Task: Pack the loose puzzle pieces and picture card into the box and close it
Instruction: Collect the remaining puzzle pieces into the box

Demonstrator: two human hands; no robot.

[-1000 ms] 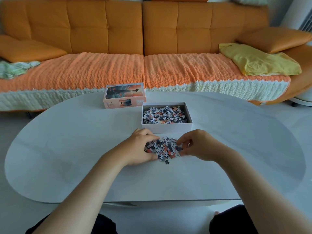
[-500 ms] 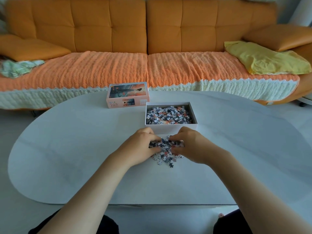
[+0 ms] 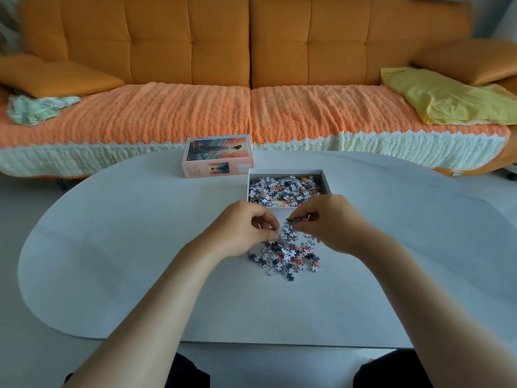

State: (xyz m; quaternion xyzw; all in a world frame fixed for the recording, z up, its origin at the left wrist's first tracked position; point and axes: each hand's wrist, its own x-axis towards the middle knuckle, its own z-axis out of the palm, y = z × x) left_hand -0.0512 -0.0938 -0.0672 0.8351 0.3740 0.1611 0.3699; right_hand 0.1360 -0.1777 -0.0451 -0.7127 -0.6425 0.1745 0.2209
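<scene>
A heap of loose puzzle pieces [image 3: 288, 254] lies on the white table [image 3: 126, 247] in front of the open white box [image 3: 326, 177], which holds several pieces. My left hand [image 3: 246, 233] and my right hand [image 3: 333, 224] hover over the heap's far side, fingers curled, each pinching some pieces just above the table. The pink box lid [image 3: 216, 156] with its picture lies picture-up to the left behind the box. No separate picture card shows.
An orange sofa [image 3: 251, 51] with a knitted cover runs behind the table. A yellow cloth [image 3: 447, 99] lies on its right seat and a green patterned cloth [image 3: 36, 107] on its left. The table's front edge is near my knees.
Both hands have lifted off the heap with pinched pieces and drawn towards the box. More of the heap shows on the table below them.
</scene>
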